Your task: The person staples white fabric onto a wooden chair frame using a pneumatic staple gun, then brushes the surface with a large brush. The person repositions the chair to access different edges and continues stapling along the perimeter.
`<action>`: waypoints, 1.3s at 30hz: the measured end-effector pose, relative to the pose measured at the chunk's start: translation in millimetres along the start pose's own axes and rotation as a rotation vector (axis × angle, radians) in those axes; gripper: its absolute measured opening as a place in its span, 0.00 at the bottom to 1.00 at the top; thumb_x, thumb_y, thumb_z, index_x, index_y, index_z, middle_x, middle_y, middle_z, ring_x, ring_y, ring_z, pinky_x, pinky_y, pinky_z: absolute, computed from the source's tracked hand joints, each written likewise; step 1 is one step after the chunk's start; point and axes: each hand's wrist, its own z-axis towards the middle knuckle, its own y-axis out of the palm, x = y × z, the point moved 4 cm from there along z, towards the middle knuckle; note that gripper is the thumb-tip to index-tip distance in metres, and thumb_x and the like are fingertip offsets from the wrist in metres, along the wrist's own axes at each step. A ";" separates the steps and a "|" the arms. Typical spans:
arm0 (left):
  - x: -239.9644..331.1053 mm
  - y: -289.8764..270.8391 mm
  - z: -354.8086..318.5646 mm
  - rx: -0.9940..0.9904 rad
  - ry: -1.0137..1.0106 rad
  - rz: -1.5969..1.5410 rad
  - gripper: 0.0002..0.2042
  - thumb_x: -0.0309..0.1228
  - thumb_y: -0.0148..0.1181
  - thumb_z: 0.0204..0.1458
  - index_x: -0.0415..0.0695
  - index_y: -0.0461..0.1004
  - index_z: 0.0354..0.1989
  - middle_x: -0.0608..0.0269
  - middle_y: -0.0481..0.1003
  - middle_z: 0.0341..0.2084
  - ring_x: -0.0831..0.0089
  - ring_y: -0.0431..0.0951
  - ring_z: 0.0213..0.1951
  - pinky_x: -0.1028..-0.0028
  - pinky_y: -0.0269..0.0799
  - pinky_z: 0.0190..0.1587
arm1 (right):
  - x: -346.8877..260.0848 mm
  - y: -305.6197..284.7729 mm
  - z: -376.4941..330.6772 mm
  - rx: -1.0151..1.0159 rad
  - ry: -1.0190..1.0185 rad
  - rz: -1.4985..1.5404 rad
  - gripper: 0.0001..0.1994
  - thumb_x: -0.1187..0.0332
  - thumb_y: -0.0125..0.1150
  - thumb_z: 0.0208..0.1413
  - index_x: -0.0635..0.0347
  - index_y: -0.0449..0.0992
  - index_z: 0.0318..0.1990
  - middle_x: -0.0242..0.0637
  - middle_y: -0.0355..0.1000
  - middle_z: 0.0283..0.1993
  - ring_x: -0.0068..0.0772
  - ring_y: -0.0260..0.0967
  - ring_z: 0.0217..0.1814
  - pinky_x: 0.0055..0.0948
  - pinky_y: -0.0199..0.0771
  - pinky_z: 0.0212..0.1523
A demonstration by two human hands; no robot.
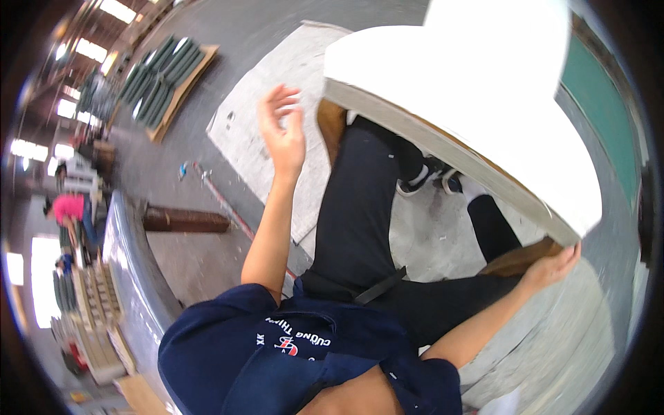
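A large white board [484, 90] with a thick pale edge and a brown underside tilts across the upper right, above my legs in black trousers [360, 221]. My right hand [553, 266] grips the board's lower right corner from beneath. My left hand [282, 131] is raised free in the air to the left of the board, fingers spread and holding nothing, a short way from the board's left end. My dark blue shirt fills the bottom of the view.
A pale sheet [270, 117] lies on the grey concrete floor. A rusty brown bar [185, 220] lies to the left beside a curved metal edge [128, 270]. Stacked green panels on a pallet [160, 79] stand far left. A person in pink [68, 207] works at the left rim.
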 end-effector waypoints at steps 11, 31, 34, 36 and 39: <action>-31.4 42.5 14.0 -0.307 -0.281 -0.329 0.22 0.37 0.43 0.67 0.34 0.68 0.61 0.52 0.70 0.60 0.64 0.66 0.64 0.70 0.57 0.66 | -14.9 4.9 4.1 -0.018 -0.070 -0.069 0.26 0.56 0.37 0.71 0.72 0.64 0.61 0.54 0.64 0.62 0.46 0.62 0.65 0.40 0.63 0.65; -34.0 52.2 6.8 -0.282 -0.305 -0.339 0.22 0.41 0.49 0.66 0.38 0.70 0.60 0.52 0.74 0.56 0.66 0.71 0.59 0.71 0.63 0.62 | -1.7 1.0 6.2 0.012 0.036 0.003 0.25 0.58 0.41 0.71 0.75 0.66 0.61 0.56 0.62 0.66 0.47 0.60 0.68 0.40 0.62 0.67; -36.7 43.0 4.4 -0.199 -0.296 -0.429 0.25 0.44 0.39 0.68 0.37 0.68 0.62 0.52 0.72 0.57 0.65 0.69 0.61 0.69 0.59 0.64 | -6.1 7.7 -1.0 -0.034 0.029 -0.004 0.27 0.56 0.37 0.71 0.73 0.65 0.62 0.55 0.64 0.65 0.48 0.61 0.68 0.41 0.61 0.67; -38.3 35.2 6.3 -0.180 -0.268 -0.413 0.27 0.46 0.33 0.69 0.36 0.66 0.63 0.51 0.71 0.59 0.64 0.67 0.62 0.67 0.57 0.66 | -16.4 15.6 -11.0 -0.029 0.025 0.004 0.28 0.55 0.34 0.71 0.73 0.65 0.62 0.55 0.65 0.63 0.49 0.62 0.67 0.41 0.61 0.66; -33.5 46.3 10.6 -0.237 -0.206 -0.202 0.29 0.46 0.29 0.69 0.35 0.65 0.63 0.50 0.70 0.60 0.60 0.66 0.64 0.66 0.55 0.67 | -7.4 9.9 -4.0 -0.026 0.013 0.029 0.28 0.55 0.32 0.72 0.73 0.65 0.62 0.56 0.65 0.62 0.50 0.62 0.65 0.42 0.61 0.66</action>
